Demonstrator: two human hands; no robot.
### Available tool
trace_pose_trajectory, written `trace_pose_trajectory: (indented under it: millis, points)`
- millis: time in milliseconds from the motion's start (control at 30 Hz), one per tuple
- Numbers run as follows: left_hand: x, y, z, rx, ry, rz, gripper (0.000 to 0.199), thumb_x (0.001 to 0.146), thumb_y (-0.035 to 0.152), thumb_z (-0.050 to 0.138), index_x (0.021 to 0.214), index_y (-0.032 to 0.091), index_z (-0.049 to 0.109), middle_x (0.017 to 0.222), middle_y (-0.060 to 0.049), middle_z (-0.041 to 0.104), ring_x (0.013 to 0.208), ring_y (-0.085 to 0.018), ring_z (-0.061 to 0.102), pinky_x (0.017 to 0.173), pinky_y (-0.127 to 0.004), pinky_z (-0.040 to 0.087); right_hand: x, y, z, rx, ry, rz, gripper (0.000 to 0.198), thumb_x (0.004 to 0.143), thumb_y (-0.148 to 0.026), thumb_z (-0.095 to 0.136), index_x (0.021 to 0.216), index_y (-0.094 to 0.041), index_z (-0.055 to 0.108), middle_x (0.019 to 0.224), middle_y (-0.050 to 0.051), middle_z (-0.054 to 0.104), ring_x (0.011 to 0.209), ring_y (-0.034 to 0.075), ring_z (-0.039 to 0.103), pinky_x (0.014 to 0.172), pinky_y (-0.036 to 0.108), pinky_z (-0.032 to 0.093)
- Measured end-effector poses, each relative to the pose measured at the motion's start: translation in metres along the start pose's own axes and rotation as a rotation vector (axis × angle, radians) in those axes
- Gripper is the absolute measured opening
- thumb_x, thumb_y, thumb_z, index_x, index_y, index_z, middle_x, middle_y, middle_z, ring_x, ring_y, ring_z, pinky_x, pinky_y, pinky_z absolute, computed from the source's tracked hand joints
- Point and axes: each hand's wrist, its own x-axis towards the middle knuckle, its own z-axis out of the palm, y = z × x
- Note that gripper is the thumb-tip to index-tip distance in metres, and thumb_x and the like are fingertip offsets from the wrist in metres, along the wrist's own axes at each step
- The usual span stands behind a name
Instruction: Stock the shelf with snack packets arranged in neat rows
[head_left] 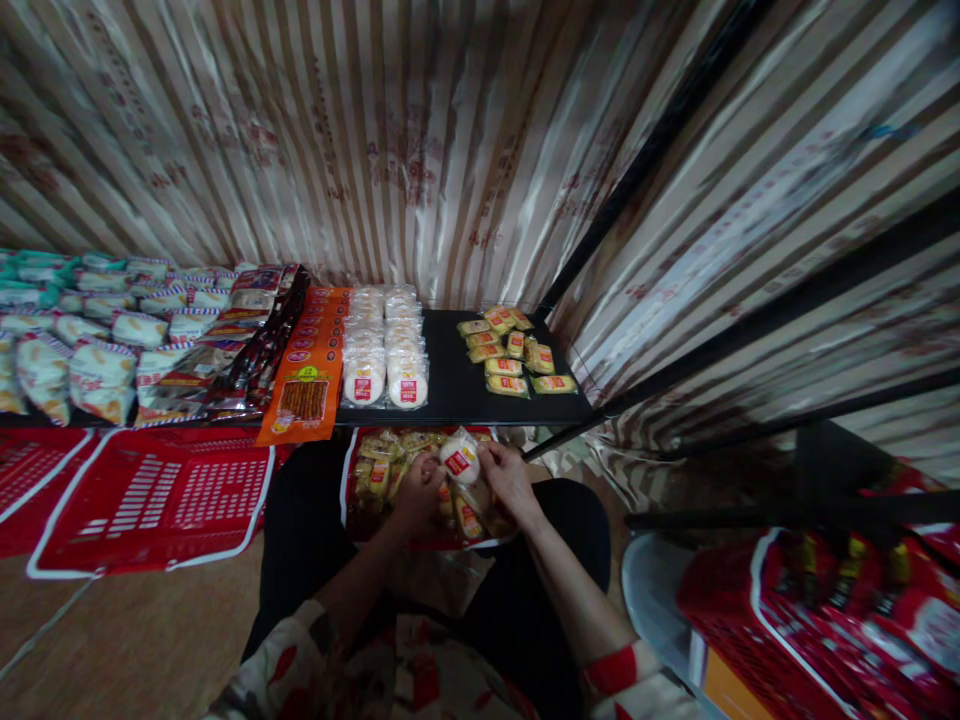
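A clear packet with a round white rice cracker (459, 456) and a red label is held up between my hands. The fingers of my right hand (508, 478) pinch its right edge. At its left edge, my left hand (420, 492) is closed with the fingertips against the wrapper. Below both hands, between my knees, is a red basket (349, 505) with a white rim. Inside it lie many yellow-wrapped snack packets (379, 476), partly hidden by my hands. On the black shelf (454, 385) ahead stand two rows of rice cracker packets (386, 350).
Loose yellow snack packets (508, 366) lie at the shelf's right end. Left of the crackers are an orange snack bag (304, 365), dark bags (240, 335) and white bags (105, 375). A red basket (157, 495) sits lower left; black metal bars (675, 375) cross the right side.
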Motion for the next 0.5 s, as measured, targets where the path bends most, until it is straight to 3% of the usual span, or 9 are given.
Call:
trace_pose_trajectory:
  millis: [200, 400, 500]
  points:
    - [-0.002, 0.003, -0.015, -0.254, 0.030, -0.053, 0.039, 0.078, 0.037, 0.055, 0.110, 0.015, 0.051, 0.078, -0.003, 0.067, 0.065, -0.014, 0.064, 0.056, -0.023, 0.051, -0.001, -0.005, 0.028, 0.448, -0.040, 0.198, 0.034, 0.069, -0.052, 0.051, 0.067, -0.019, 0.059, 0.056, -0.001, 0.057, 0.047, 0.012, 0.047, 0.046, 0.023, 0.039]
    - [0.004, 0.003, -0.030, -0.338, 0.134, -0.047, 0.037, 0.066, 0.028, 0.069, 0.100, 0.017, 0.058, 0.075, -0.001, 0.068, 0.066, -0.014, 0.064, 0.060, -0.023, 0.052, -0.002, -0.019, 0.035, 0.344, -0.204, 0.155, 0.034, 0.072, -0.052, 0.051, 0.068, -0.019, 0.059, 0.056, -0.001, 0.059, 0.049, 0.012, 0.050, 0.046, 0.022, 0.039]
    - [0.003, 0.003, -0.040, -0.358, 0.146, -0.034, 0.029, 0.062, 0.027, 0.071, 0.088, 0.017, 0.061, 0.073, -0.002, 0.069, 0.066, -0.015, 0.065, 0.060, -0.025, 0.052, 0.000, -0.034, 0.036, 0.400, -0.284, 0.106, 0.036, 0.073, -0.052, 0.053, 0.069, -0.018, 0.060, 0.062, 0.001, 0.062, 0.053, 0.012, 0.053, 0.050, 0.023, 0.042]
